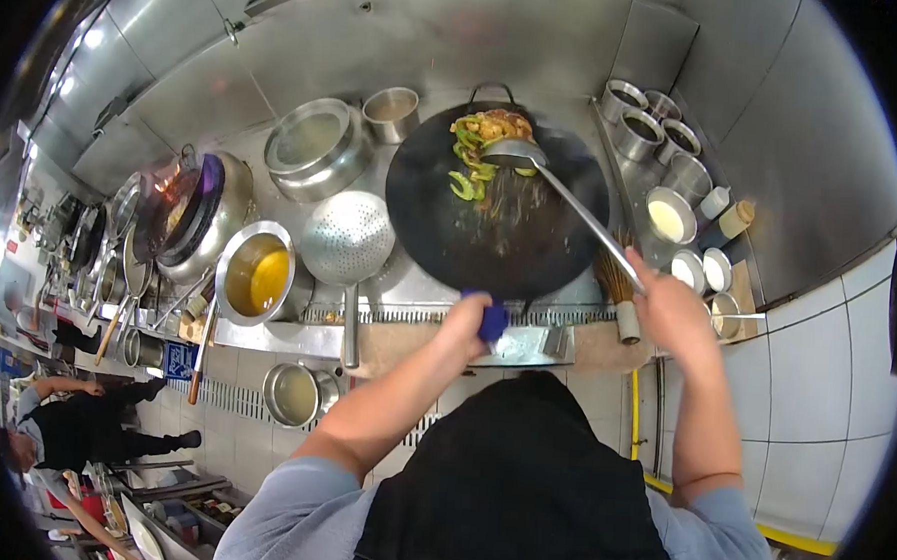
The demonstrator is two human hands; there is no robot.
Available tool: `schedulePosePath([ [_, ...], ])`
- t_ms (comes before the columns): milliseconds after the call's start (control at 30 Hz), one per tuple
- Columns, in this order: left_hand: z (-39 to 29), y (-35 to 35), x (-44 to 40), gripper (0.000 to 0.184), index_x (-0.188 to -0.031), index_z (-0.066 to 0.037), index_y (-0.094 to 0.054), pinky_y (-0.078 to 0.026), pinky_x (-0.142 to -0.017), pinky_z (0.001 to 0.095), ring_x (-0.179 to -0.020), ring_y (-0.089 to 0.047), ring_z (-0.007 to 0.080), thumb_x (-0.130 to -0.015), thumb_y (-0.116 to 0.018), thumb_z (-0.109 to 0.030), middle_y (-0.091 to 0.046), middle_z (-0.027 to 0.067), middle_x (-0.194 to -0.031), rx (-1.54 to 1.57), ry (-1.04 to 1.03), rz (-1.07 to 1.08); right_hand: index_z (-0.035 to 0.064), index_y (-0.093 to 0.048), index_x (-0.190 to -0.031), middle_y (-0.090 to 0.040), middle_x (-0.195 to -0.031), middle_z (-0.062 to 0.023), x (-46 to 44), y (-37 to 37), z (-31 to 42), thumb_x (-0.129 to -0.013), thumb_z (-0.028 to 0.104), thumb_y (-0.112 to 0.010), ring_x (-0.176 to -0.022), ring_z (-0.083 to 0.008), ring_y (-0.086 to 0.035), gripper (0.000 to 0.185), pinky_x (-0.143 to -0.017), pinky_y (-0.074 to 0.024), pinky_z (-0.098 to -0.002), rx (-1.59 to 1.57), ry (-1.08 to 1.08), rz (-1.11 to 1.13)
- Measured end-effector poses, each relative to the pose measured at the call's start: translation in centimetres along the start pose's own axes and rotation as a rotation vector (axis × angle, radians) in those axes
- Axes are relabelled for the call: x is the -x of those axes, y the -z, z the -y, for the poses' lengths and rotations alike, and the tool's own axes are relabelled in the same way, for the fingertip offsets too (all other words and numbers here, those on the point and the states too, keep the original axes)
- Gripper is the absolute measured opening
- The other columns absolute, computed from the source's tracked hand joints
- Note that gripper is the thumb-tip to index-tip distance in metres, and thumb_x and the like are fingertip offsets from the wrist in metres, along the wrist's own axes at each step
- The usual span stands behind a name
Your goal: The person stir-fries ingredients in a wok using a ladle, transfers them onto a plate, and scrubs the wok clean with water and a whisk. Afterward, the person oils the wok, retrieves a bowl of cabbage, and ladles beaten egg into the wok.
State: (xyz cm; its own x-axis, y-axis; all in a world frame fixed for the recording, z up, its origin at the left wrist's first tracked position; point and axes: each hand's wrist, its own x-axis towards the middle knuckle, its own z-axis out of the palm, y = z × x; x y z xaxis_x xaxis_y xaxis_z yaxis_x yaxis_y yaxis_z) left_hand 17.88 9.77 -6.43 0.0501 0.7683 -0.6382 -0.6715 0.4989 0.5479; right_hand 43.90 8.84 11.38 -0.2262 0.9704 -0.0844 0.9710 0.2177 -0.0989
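A large black wok [500, 247] sits on the stove in front of me, its far loop handle standing up. Green pepper strips and browned pieces of food [493, 130] lie against its far wall. My right hand [675, 312] is closed around the handle of a long steel ladle [593, 221], whose bowl rests at the food. At the wok's near rim, my left hand [461, 329] grips a folded blue cloth [494, 320]. Whatever part of the wok lies under the cloth is hidden.
Left of the wok are a perforated skimmer [348, 236], a pot of yellow oil [268, 277] and a lidded pot [314, 144]. Seasoning tins [639, 133] line the right shelf; a bamboo brush [623, 298] lies nearby. Another person [72, 429] stands far left, near flames.
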Motion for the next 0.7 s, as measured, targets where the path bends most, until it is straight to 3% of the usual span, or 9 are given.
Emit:
schedulePosePath([
  [67, -2.6, -2.0, 0.0, 0.018, -0.098, -0.005, -0.05, -0.046, -0.048, 0.0327, -0.062, -0.055, 0.0224, -0.081, -0.05, -0.014, -0.056, 0.0102, -0.079, -0.032, 0.067, -0.142, 0.0195, -0.04, -0.137, -0.061, -0.077, -0.0215, 1.5, 2.4, -0.6, -0.078, 0.01, -0.056, -0.073, -0.0379, -0.06, 0.061, -0.067, -0.0467, -0.045, -0.06, 0.045, 0.037],
  [100, -3.1, -2.1, -0.7, 0.013, -0.089, -0.006, -0.05, -0.04, -0.041, 0.0323, -0.053, -0.051, 0.0215, -0.083, -0.049, -0.018, -0.054, 0.009, -0.071, -0.013, 0.098, -0.071, 0.0194, -0.041, -0.136, -0.06, -0.076, -0.022, 2.2, 3.9, -1.0, -0.078, 0.01, -0.056, -0.072, -0.0381, -0.06, 0.061, -0.067, -0.0465, -0.0443, -0.095, 0.072, 0.107],
  [233, -5.3, -5.4, 2.4, 0.017, -0.08, -0.007, -0.051, -0.039, -0.04, 0.0316, -0.053, -0.052, 0.021, -0.085, -0.046, -0.023, -0.053, 0.0075, -0.064, -0.017, 0.101, -0.037, 0.0189, -0.043, -0.135, -0.059, -0.075, -0.0229, 2.1, 5.4, -2.0, -0.076, 0.009, -0.055, -0.07, -0.038, -0.059, 0.061, -0.065, -0.0456, -0.0429, -0.126, 0.141, 0.281],
  [367, -3.7, -1.9, -3.1, 0.015, -0.086, -0.006, -0.053, -0.044, -0.045, 0.0341, -0.058, -0.056, 0.0212, -0.083, -0.048, -0.02, -0.057, 0.0088, -0.071, 0.038, 0.119, 0.069, 0.0183, -0.039, -0.138, -0.061, -0.079, -0.0219, -1.3, -1.3, -0.8, -0.078, 0.011, -0.055, -0.07, -0.0363, -0.06, 0.062, -0.067, -0.0475, -0.0445, -0.021, 0.136, 0.091],
  [433, -1.0, -0.2, -2.2, 0.017, -0.094, -0.006, -0.052, -0.048, -0.051, 0.0357, -0.065, -0.058, 0.0221, -0.081, -0.051, -0.017, -0.058, 0.009, -0.078, -0.011, -0.013, -0.053, 0.0167, -0.037, -0.139, -0.062, -0.082, -0.0213, -2.0, -2.8, 1.0, -0.079, 0.011, -0.055, -0.073, -0.0368, -0.061, 0.063, -0.069, -0.0484, -0.0453, 0.16, 0.005, 0.037],
  [500, -0.4, 0.4, 0.9, 0.023, -0.103, -0.007, -0.051, -0.051, -0.059, 0.0362, -0.071, -0.06, 0.0222, -0.08, -0.05, -0.012, -0.058, 0.0082, -0.083, -0.113, 0.106, -0.136, 0.0163, -0.037, -0.139, -0.062, -0.081, -0.0213, -0.2, 0.3, 1.6, -0.079, 0.011, -0.056, -0.073, -0.037, -0.06, 0.063, -0.069, -0.0485, -0.0451, 0.111, -0.018, 0.065],
  [600, -1.1, -1.3, 1.9, 0.018, -0.099, -0.007, -0.051, -0.048, -0.05, 0.0365, -0.067, -0.059, 0.0223, -0.083, -0.049, -0.014, -0.058, 0.0092, -0.08, 0.04, 0.007, -0.04, 0.0141, -0.038, -0.138, -0.062, -0.079, -0.0203, 1.9, 3.1, 0.3, -0.08, 0.011, -0.054, -0.074, -0.0366, -0.061, 0.061, -0.069, -0.049, -0.0451, 0.044, 0.061, 0.114],
  [667, -5.1, -4.0, 2.6, 0.015, -0.092, -0.006, -0.049, -0.044, -0.044, 0.0349, -0.061, -0.057, 0.0214, -0.085, -0.048, -0.019, -0.056, 0.0104, -0.076, -0.032, 0.083, -0.077, 0.0139, -0.037, -0.138, -0.062, -0.081, -0.0197, 1.7, 4.7, 0.3, -0.079, 0.011, -0.056, -0.075, -0.0367, -0.061, 0.062, -0.07, -0.0491, -0.0446, -0.018, 0.053, 0.251],
  [700, -5.5, -3.7, -0.2, 0.017, -0.087, -0.006, -0.047, -0.042, -0.041, 0.0331, -0.058, -0.055, 0.021, -0.086, -0.048, -0.023, -0.055, 0.0108, -0.072, -0.044, 0.098, -0.03, 0.016, -0.038, -0.138, -0.062, -0.083, -0.0199, 0.8, 3.2, -0.3, -0.079, 0.011, -0.056, -0.076, -0.0373, -0.061, 0.061, -0.071, -0.0489, -0.045, -0.035, 0.092, 0.218],
])
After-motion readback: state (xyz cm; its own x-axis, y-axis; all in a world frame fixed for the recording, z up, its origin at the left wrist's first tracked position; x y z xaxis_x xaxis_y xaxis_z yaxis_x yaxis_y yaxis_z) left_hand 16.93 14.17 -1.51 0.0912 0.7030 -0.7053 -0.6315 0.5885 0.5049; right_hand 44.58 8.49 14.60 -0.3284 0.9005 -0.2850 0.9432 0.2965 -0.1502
